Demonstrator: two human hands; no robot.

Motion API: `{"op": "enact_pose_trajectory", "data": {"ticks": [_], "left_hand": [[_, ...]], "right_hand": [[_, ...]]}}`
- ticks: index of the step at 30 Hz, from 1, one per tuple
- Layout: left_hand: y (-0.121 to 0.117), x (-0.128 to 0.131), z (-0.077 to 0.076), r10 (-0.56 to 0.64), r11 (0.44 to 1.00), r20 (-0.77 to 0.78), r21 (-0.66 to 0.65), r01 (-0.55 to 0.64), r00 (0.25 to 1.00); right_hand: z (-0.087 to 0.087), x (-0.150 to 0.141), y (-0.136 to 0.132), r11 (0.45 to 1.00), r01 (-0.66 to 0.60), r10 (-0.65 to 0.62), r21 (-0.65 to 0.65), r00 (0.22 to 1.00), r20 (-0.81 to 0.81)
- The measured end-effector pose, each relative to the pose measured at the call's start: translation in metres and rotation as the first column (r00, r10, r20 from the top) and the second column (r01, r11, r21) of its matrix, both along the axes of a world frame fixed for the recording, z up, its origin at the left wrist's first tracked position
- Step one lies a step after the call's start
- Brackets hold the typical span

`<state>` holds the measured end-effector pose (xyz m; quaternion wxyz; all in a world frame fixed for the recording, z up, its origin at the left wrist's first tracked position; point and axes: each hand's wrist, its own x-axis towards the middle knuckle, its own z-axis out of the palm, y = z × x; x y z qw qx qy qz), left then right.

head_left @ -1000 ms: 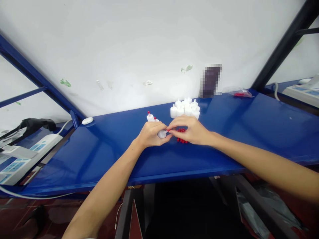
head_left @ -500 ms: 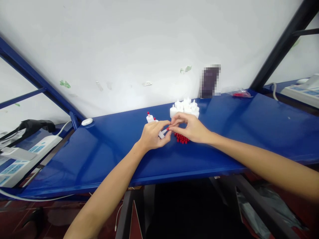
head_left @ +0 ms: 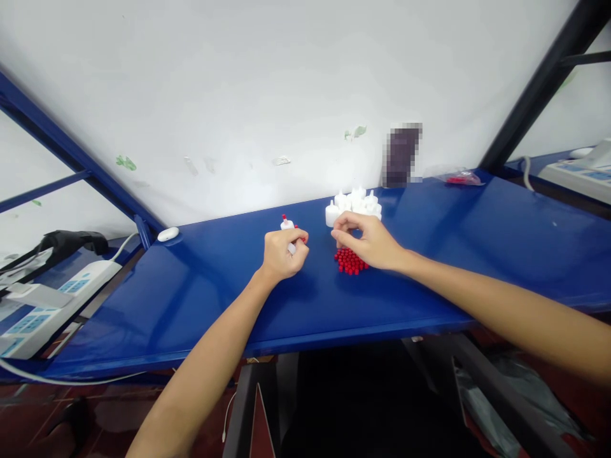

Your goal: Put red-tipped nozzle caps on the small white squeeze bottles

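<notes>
My left hand [head_left: 281, 254] is closed around a small white dropper bottle [head_left: 291, 249], mostly hidden by the fingers, with red showing at its tip. Just behind this hand stands a white bottle with a red cap [head_left: 285, 218], and another red tip is partly visible beside it. My right hand [head_left: 365, 238] hovers in front of a cluster of white nozzle-topped bottles [head_left: 331, 214]. Its thumb and fingers are curled together, with nothing visible between them. Under it lies a pile of small red caps [head_left: 351, 261], partly covered by the hand.
A white oval case [head_left: 167, 234] lies at the left of the blue table [head_left: 214, 280]. At the back right is a clear bag with red pieces [head_left: 462, 179]. A blurred dark object [head_left: 401, 156] leans against the wall. Power strips sit at both sides.
My left hand has drawn away to the left with the bottle, turning it so its red tip points up and right. The right hand has let go of the tip and shifted slightly right.
</notes>
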<state>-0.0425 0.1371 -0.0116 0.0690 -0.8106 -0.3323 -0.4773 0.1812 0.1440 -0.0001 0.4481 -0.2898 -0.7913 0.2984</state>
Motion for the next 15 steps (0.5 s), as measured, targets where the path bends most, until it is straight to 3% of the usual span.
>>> {"op": "enact_pose_trajectory", "data": {"ticks": [9, 15], "left_hand": [[0.005, -0.008, 0.002, 0.034, 0.97, 0.19, -0.242, 0.014, 0.981], [0.007, -0.014, 0.004, 0.064, 0.954, 0.225, -0.298, 0.006, 0.972]], "right_hand": [[-0.002, 0.001, 0.001, 1.0, 0.018, -0.019, 0.022, 0.999, 0.046], [-0.003, 0.0, 0.001, 1.0, 0.019, -0.02, 0.02, 0.999, 0.046]]}}
